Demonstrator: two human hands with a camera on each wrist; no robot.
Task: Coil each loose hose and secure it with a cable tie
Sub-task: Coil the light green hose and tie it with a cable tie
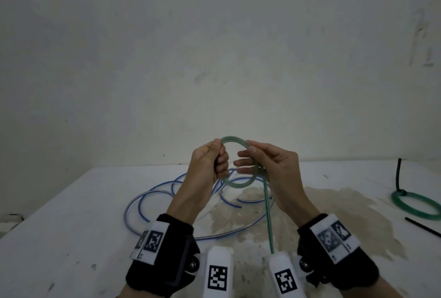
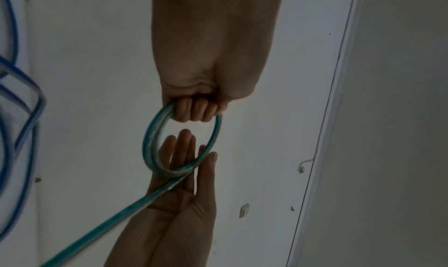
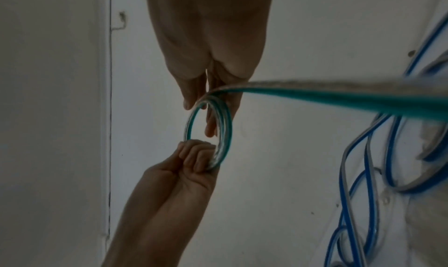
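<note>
- Head view shows both hands raised above the middle of the white table [image 1: 71, 202], holding a small coil of the green hose [image 1: 235, 184] between them.
- Left hand [image 1: 210, 163] is clenched in a fist around the coil's left side, fingers curled over the loops.
- Right hand [image 1: 269, 166] has its fingers nearly straight, passing through the coil; the thumb pins the loops on the right side against them.
- Green hose's free tail runs from the right hand down toward the near edge.
- Blue hose [image 1: 152, 196] lies loose in tangled loops on the table, under and beyond the hands.
- Near the right edge lies a finished green coil [image 1: 416, 204], bound by a black cable tie [image 1: 399, 175], with a spare black tie [image 1: 422, 226] just beside it.
</note>
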